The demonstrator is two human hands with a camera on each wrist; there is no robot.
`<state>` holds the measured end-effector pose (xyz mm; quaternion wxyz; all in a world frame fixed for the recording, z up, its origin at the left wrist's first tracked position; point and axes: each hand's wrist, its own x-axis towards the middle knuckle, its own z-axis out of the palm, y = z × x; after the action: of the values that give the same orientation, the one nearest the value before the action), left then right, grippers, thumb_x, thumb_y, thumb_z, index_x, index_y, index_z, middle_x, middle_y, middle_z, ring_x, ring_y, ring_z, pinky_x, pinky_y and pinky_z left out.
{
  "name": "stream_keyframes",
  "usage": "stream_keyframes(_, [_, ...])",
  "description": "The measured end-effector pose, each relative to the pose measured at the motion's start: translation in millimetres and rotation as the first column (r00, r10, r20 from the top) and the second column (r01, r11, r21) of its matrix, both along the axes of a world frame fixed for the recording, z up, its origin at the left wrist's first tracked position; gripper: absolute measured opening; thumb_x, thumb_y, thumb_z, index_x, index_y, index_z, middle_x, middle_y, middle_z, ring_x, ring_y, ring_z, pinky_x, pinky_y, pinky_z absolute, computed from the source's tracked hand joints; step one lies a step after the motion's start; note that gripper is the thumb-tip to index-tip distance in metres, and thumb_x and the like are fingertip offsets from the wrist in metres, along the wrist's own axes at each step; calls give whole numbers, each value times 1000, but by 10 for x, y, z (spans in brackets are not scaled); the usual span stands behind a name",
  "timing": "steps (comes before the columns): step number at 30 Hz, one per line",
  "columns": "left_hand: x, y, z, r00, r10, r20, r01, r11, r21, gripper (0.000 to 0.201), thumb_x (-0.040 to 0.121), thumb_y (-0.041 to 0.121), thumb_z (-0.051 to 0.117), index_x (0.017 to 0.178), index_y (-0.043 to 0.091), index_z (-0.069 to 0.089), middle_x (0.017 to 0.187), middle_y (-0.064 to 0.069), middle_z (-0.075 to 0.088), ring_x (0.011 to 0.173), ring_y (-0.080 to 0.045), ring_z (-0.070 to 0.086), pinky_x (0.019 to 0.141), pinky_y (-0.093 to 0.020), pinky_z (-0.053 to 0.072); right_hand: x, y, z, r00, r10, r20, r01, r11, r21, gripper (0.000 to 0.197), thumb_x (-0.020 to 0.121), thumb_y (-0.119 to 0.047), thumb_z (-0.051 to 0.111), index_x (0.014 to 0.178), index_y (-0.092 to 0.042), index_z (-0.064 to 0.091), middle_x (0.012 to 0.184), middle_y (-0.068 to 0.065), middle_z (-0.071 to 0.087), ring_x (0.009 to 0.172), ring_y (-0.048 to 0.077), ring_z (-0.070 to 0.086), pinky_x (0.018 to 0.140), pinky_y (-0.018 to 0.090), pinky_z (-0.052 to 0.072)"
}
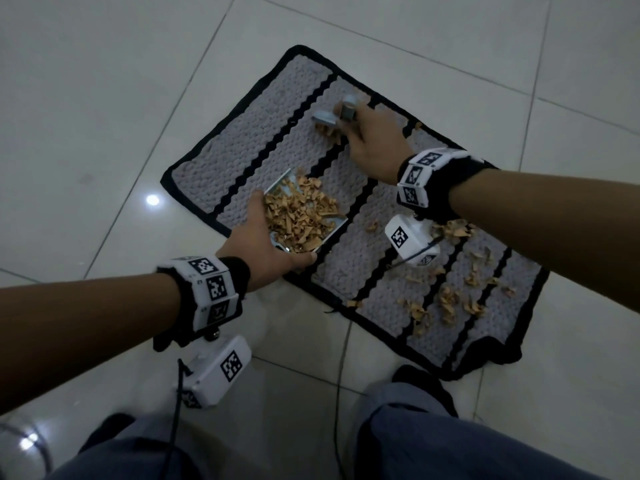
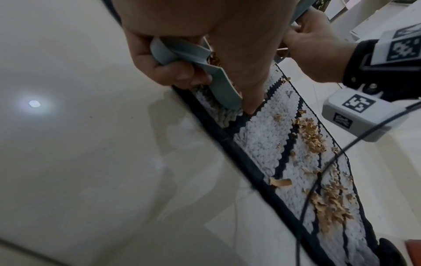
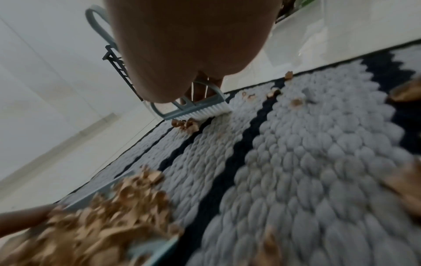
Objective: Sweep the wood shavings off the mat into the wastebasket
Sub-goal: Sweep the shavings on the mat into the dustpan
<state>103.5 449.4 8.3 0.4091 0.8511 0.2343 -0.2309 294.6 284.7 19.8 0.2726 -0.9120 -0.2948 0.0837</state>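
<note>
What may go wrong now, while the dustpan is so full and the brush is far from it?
The dustpan in the left hand is heaped, so tilting it might spill shavings back onto the mat. The brush in the right hand could flick its small pile off the mat's edge. Many shavings lie near the person's knees, easily scattered.

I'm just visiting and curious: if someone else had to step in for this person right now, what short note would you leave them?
Left hand: grips the dustpan, which sits on the mat heaped with wood shavings.
Right hand: holds the small brush, bristles down on the mat's far part behind a small clump of shavings.
Done: a good heap is already in the dustpan.
Left: loose shavings scattered over the near right part of the mat, plus a few at the far edge. The wastebasket is not clearly in view, so nothing shows as emptied yet.
</note>
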Motion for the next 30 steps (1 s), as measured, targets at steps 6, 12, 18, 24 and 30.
stream_keyframes(6, [7,-5,13,1000,-3,-1,3,1000,27,134,58,62,85,153,32,-5,143,-5,48,117,-30,57,94,-38,51,-598,-61,-29,995,84,-47,-79,992,93,19,100,-19,45,114,-11,55,82,6,60,65,22,51,57,30,38])
stream_keyframes(12, [-4,-11,6,998,-7,65,8,1000,-14,125,62,52,87,151,31,3,125,2,54,105,-22,59,83,-29,48,-960,-21,11,987,151,-62,-143,983,112,20,100,-12,42,114,-7,55,79,9,60,63,23,49,54,34,37])
stream_keyframes(18, [-50,53,-26,998,-36,58,35,999,6,133,60,56,86,154,32,-5,138,-1,52,115,-24,58,90,-30,47,-1079,-48,75,992,104,-75,-93,985,144,22,101,-16,43,116,-6,56,70,-10,42,56,-2,37,51,12,28])
stream_keyframes(24, [-91,77,16,993,-42,111,41,999,11,128,56,59,87,151,36,5,133,4,51,107,-17,57,91,-28,47,-1090,-113,205,995,30,-98,-13,985,174,22,102,-17,45,118,-7,56,59,-13,41,50,4,44,45,14,28])
stream_keyframes(30, [-98,127,136,977,-168,133,166,986,26,127,56,58,87,151,34,5,124,14,43,105,-11,52,90,-22,41,-1129,-248,373,990,-64,-128,88,977,196,26,103,-27,44,119,-11,55,68,9,58,54,22,51,48,28,39])
